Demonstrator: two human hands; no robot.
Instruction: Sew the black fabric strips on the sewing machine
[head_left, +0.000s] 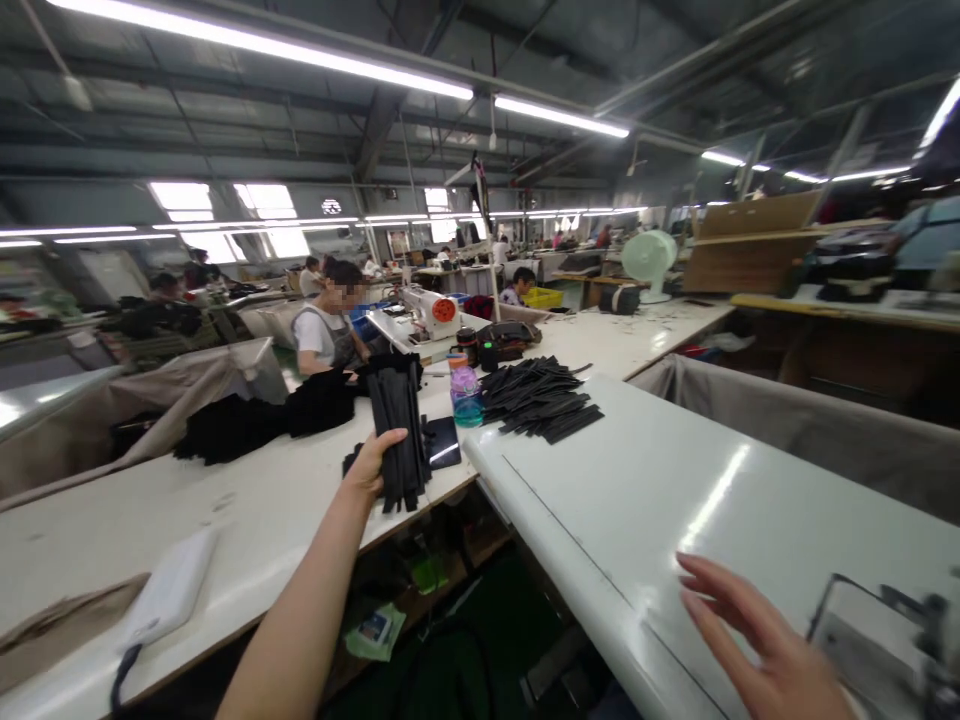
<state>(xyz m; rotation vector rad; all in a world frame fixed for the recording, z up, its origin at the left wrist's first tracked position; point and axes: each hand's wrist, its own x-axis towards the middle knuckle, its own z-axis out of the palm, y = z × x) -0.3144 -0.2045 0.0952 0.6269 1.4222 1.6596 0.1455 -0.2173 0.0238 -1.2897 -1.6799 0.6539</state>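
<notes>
My left hand [377,462] grips a bundle of black fabric strips [397,425] above the table, thumb across the front. The strips hang roughly upright. My right hand [757,630] hovers over the pale tabletop [645,480] at the lower right, fingers stretched and slightly apart, holding nothing. A loose pile of black strips [540,395] lies on that tabletop, right of the bundle. Beside the pile stands a purple and teal bottle [466,395]. Behind the bundle, a dark flat phone or tablet [442,442] lies on the table.
Black cloth heaps [262,415] lie on the left table. A co-worker [330,325] sits behind them near a white sewing machine [433,312]. A pale green fan [649,262] stands at the back. Part of a machine [885,640] is beside my right hand. Fabric bins flank the tables.
</notes>
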